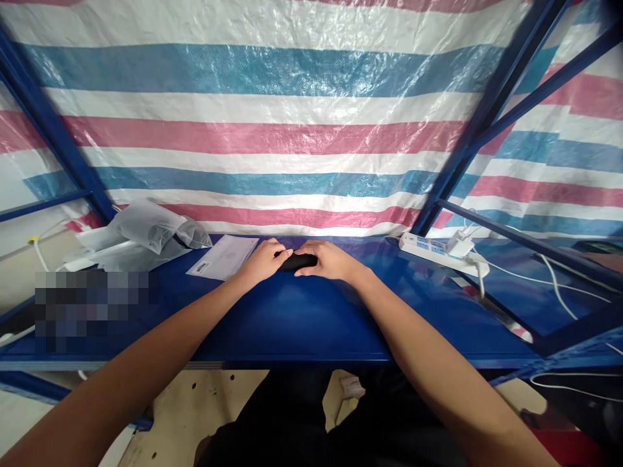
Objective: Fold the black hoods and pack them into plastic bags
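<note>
Both my arms reach forward over a blue shelf board (292, 318). My left hand (265, 258) and my right hand (327, 258) meet at the back of the board, fingers curled round a small black oblong object (298, 261) that lies between them on the surface. Each hand covers one end of it. I cannot make out what the black object is.
A white printed paper sheet (224, 256) lies left of my hands. Grey plastic bags (146, 237) are heaped at the far left. A white power strip (431, 250) with a plug and white cables sits at the right. A striped tarpaulin (272, 130) hangs behind. Blue frame posts (467, 136) stand either side.
</note>
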`<state>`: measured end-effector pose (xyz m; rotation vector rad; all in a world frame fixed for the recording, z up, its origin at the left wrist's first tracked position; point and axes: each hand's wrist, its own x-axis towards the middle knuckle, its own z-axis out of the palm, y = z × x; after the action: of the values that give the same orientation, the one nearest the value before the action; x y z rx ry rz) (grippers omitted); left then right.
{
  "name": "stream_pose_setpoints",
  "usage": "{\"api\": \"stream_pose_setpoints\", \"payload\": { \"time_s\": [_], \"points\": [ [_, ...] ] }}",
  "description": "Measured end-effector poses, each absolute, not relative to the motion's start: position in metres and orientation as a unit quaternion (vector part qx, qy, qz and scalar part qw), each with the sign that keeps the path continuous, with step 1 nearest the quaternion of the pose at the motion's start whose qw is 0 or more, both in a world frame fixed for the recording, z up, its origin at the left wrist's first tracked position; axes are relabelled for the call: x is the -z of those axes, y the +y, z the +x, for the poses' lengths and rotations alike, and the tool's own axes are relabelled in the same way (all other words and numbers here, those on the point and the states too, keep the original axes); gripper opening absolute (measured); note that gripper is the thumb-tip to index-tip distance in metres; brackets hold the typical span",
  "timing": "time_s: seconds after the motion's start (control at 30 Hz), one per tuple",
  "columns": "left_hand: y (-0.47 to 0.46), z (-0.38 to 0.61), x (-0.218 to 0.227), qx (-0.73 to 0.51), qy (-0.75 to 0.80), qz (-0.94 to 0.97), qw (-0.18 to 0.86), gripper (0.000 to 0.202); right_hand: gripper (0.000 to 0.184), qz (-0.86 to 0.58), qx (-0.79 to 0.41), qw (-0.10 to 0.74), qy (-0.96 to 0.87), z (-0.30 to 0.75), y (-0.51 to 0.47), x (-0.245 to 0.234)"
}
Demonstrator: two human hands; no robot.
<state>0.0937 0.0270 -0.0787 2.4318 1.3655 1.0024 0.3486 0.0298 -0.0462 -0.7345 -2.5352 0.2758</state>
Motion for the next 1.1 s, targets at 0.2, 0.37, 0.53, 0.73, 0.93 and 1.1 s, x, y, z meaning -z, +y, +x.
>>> {"api": "stream_pose_setpoints", "payload": {
  "time_s": [0.2,0.37,0.53,0.73,0.93,1.1],
  "points": [
    [0.001,0.105,0.078,-0.313,0.436,0.839,-0.084,0.029,0.035,-0.297,-0.132,0.227,-0.918,0.347,0.038,0.051],
    [-0.013,0.112,0.075,-0.255,0.398,0.874,-0.113,0.035,0.035,-0.310,-0.224,0.244,-0.891,0.350,0.043,0.053],
    [-0.010,0.107,0.073,-0.269,0.402,0.874,-0.048,0.037,0.039,-0.269,-0.148,0.260,-0.915,0.350,0.042,0.056],
    [0.004,0.103,0.072,-0.272,0.419,0.866,-0.008,0.039,0.048,-0.316,-0.015,0.228,-0.921,0.348,0.035,0.051],
    [0.001,0.114,0.080,-0.212,0.430,0.872,-0.098,0.053,0.030,-0.354,-0.117,0.266,-0.889,0.351,0.047,0.053],
    [-0.014,0.122,0.079,-0.197,0.428,0.873,-0.126,0.074,0.036,-0.340,-0.262,0.282,-0.858,0.358,0.056,0.057]
  ]
}}
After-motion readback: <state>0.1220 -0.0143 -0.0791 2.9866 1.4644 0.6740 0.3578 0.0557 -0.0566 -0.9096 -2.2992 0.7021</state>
